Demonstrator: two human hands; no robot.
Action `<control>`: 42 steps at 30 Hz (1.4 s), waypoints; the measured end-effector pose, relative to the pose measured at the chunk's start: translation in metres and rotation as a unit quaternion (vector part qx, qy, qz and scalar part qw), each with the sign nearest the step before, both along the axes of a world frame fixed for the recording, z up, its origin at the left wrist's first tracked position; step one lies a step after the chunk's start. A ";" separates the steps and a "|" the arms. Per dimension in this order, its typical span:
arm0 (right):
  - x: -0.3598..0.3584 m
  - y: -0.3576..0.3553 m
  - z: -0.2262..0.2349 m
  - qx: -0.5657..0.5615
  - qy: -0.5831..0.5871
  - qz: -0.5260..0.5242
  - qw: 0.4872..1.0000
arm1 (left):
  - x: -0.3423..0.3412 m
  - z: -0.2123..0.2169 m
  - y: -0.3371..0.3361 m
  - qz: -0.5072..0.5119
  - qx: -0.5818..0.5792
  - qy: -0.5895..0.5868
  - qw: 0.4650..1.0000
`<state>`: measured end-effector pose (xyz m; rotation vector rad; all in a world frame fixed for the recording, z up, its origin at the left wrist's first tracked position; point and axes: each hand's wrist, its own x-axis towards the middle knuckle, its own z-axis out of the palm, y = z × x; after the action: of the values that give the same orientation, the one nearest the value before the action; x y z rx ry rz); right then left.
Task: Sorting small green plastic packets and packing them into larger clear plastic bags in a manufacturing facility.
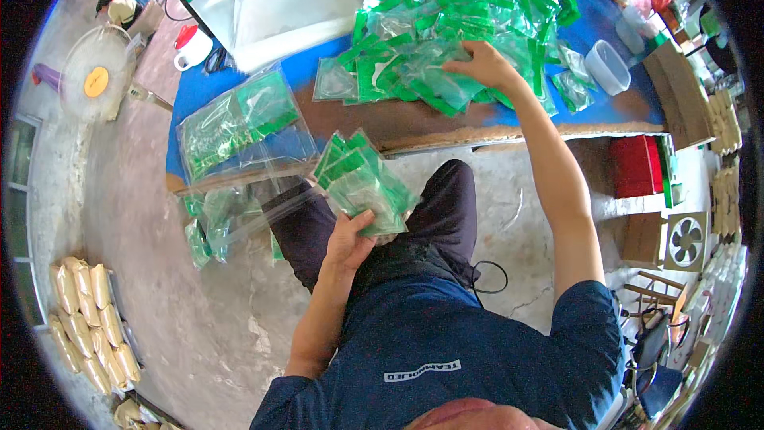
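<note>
My left hand [350, 243] grips a fanned stack of green-and-clear plastic packets [368, 187] above my lap, the thumb lying over the lower packets. My right hand [489, 69] reaches over the front of a large heap of similar packets [469, 8] on the blue-topped table. Its thumb and forefinger are apart, just over the clear packets, and I see nothing held between them. A larger clear bag [247, 123] with green packets inside lies at the table's left front, its open end hanging over the edge.
A metal tray [294, 4] stands at the back left, beside a white jug with a red lid [192, 46]. On the right are a clear plastic tub [607, 68] and a cardboard box [678, 95]. More packets [219, 219] hang below the table's left edge. A fan [97, 80] stands farther left.
</note>
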<state>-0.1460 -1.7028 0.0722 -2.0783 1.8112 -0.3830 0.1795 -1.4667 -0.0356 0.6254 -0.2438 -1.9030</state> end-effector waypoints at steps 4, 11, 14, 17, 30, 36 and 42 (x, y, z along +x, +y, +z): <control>0.008 0.023 0.008 0.052 -0.438 -0.019 0.897 | -0.007 0.011 -0.009 -0.030 0.004 -0.075 0.997; 0.108 0.110 -0.009 -0.054 -0.458 -0.105 0.881 | -0.027 0.017 -0.023 0.029 -0.014 0.032 0.999; 0.140 0.144 -0.029 -0.109 -0.263 -0.071 0.956 | -0.039 0.026 -0.025 0.050 0.014 -0.014 0.999; 0.124 0.125 -0.031 -0.163 -0.233 -0.031 0.958 | -0.042 0.029 -0.026 0.086 0.059 -0.110 0.988; 0.038 0.036 -0.034 -0.204 0.041 -0.015 0.978 | 0.001 0.011 -0.002 0.010 0.022 -0.087 0.996; 0.013 -0.002 -0.027 -0.030 -0.012 -0.038 0.999 | -0.001 0.003 0.003 0.013 0.019 -0.093 0.995; 0.045 0.057 0.034 -0.010 -0.274 -0.044 0.961 | -0.014 0.025 -0.010 0.028 0.033 -0.122 0.992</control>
<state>-0.1013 -1.6456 0.1061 -1.6768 1.5587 -0.9029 0.1654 -1.4764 -0.0104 0.9027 -0.3176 -1.7859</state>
